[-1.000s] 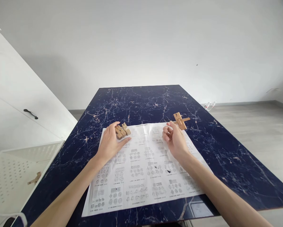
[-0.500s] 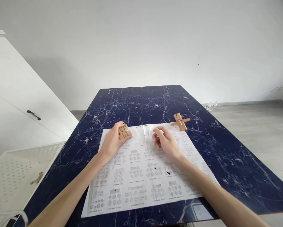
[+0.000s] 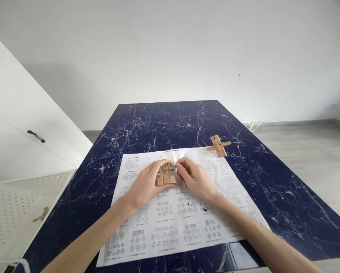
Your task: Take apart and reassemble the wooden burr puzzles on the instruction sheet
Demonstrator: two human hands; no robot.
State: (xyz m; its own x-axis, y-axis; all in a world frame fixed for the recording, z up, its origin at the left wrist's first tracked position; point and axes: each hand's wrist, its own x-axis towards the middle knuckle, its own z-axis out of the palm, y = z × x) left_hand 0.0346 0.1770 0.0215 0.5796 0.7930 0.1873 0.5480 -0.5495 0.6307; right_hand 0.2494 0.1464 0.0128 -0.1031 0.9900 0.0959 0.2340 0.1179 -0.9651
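Note:
My left hand [image 3: 148,182] is closed round several notched wooden puzzle pieces [image 3: 166,177] set side by side, with dark marks on their upper ends. Its thumb runs along their lower edge and its fingers curl over the top. Close by on the right, my right hand [image 3: 193,176] has its fingers bent and pressed together at the pieces' right edge. Whether it touches them or pinches something small is hidden. Both hands are over a creased white instruction sheet [image 3: 147,237] printed with small diagrams. A cross-shaped wooden puzzle assembly [image 3: 219,148], marked on top, lies at the sheet's far right corner.
The sheet lies on a dark blue marbled table [image 3: 170,125]. A flat dark-edged object [image 3: 242,254] is at the near edge. Left of the table are a white perforated basket [image 3: 15,204] with a wooden piece [image 3: 41,215] and a white cabinet [image 3: 30,106]. A wall stands behind.
My left hand has carried the puzzle pieces rightward and nearer, turning them. My right hand has moved left from beside the wooden cross to the pieces. The cross has stayed in place.

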